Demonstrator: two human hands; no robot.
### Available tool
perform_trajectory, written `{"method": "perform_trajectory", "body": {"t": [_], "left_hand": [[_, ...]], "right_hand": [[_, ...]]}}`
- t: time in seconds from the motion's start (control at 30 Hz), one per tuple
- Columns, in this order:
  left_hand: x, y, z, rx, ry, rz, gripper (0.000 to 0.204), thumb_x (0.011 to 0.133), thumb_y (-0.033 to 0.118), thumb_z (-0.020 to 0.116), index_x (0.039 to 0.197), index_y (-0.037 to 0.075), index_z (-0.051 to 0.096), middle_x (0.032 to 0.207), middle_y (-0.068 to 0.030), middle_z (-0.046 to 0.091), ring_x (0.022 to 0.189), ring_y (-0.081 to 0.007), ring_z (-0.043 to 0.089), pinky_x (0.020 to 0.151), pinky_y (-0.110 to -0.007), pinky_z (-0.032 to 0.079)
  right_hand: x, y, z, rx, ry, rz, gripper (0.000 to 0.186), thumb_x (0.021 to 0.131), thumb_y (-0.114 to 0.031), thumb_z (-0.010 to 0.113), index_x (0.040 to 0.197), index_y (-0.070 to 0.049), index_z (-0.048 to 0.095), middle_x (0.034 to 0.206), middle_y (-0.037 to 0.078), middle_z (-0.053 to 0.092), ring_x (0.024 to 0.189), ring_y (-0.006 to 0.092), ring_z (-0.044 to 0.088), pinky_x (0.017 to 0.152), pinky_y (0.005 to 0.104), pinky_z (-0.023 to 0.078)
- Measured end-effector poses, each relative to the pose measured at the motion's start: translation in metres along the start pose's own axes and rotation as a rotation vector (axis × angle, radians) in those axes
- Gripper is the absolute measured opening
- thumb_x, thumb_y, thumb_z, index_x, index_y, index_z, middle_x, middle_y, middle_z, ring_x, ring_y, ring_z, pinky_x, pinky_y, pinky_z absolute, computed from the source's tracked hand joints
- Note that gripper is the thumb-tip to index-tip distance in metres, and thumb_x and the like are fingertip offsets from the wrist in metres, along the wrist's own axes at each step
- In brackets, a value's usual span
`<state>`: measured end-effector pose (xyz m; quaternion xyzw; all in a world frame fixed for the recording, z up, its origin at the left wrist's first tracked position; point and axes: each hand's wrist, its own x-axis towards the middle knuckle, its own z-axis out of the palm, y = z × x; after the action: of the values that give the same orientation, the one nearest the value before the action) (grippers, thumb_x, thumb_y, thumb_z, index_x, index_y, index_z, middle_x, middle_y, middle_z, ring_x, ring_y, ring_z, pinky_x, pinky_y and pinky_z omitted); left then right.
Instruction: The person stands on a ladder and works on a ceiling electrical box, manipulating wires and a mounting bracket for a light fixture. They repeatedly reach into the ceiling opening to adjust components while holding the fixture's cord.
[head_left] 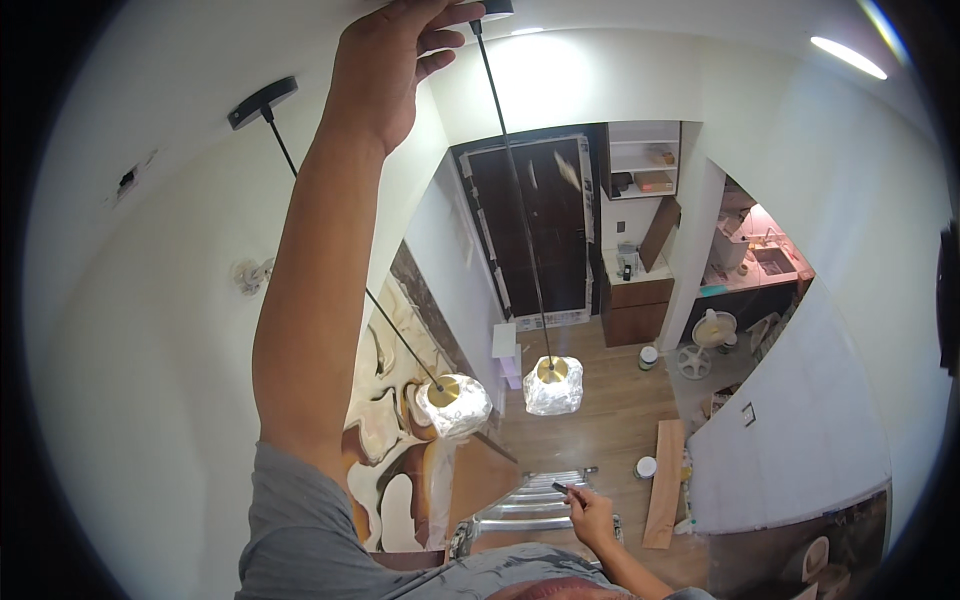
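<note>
My left hand (395, 60) is raised to the ceiling, fingers curled against the black ceiling canopy (498, 8) of a pendant lamp. The top edge of the picture cuts off part of this grip. A thin black cord runs from the canopy down to a lumpy clear glass shade (553, 392) with a brass cap. Low in front of me, my right hand (592, 517) is closed on a small dark tool (561, 488), its kind too small to tell. To the left, a second black canopy (263, 102) carries a matching lit glass shade (455, 408).
Below stands a metal ladder (535, 505) on the wood floor. A brown board (664, 485) and white buckets (646, 467) lie to the right. A dark door (535, 225), a cabinet (638, 308) and a standing fan (714, 328) are farther off. A swirl-patterned surface (385, 480) is at left.
</note>
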<state>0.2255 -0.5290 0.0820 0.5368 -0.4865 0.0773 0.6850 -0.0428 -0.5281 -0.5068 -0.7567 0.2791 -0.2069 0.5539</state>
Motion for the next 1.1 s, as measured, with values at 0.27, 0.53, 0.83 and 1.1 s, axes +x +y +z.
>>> {"method": "perform_trajectory", "body": {"t": [0.27, 0.53, 0.83, 1.1], "left_hand": [[-0.003, -0.053, 0.009, 0.093, -0.192, 0.128, 0.024, 0.102, 0.025, 0.066, 0.115, 0.008, 0.077, 0.108, -0.0090, 0.078, 0.082, -0.0073, 0.063, 0.082, -0.026, 0.051], [0.003, -0.033, -0.029, 0.231, -0.057, 0.099, 0.035, 0.104, 0.034, 0.062, 0.122, 0.006, 0.074, 0.110, -0.0085, 0.078, 0.076, -0.0076, 0.060, 0.083, -0.026, 0.050], [-0.066, -0.061, -0.059, 0.421, -0.161, -0.025, 0.025, 0.100, 0.026, 0.068, 0.105, 0.004, 0.077, 0.096, -0.0082, 0.078, 0.086, -0.0105, 0.069, 0.079, -0.028, 0.053], [-0.377, -0.205, -0.074, 0.416, -0.440, -0.703, 0.033, 0.090, 0.021, 0.072, 0.121, 0.008, 0.074, 0.090, -0.0145, 0.074, 0.076, -0.0214, 0.068, 0.073, -0.037, 0.053]], "right_hand": [[0.003, 0.016, 0.004, 0.069, 0.012, -0.011, 0.024, 0.098, -0.006, 0.063, 0.119, 0.003, 0.073, 0.085, 0.011, 0.078, 0.064, 0.0098, 0.065, 0.060, 0.0270, 0.050], [0.020, 0.030, -0.002, 0.192, 0.013, 0.041, 0.026, 0.098, -0.001, 0.061, 0.121, 0.001, 0.073, 0.081, 0.006, 0.075, 0.058, 0.0081, 0.060, 0.054, 0.0253, 0.049], [0.171, -0.310, -0.189, -0.156, 0.414, -1.044, 0.040, 0.096, 0.012, 0.050, 0.127, -0.002, 0.070, 0.098, 0.009, 0.074, 0.066, 0.0108, 0.064, 0.059, 0.0255, 0.054], [0.198, -0.550, -0.207, -0.706, 0.689, -1.875, 0.030, 0.093, 0.005, 0.064, 0.119, -0.006, 0.075, 0.078, 0.013, 0.073, 0.065, 0.0209, 0.071, 0.052, 0.0315, 0.053]]}}
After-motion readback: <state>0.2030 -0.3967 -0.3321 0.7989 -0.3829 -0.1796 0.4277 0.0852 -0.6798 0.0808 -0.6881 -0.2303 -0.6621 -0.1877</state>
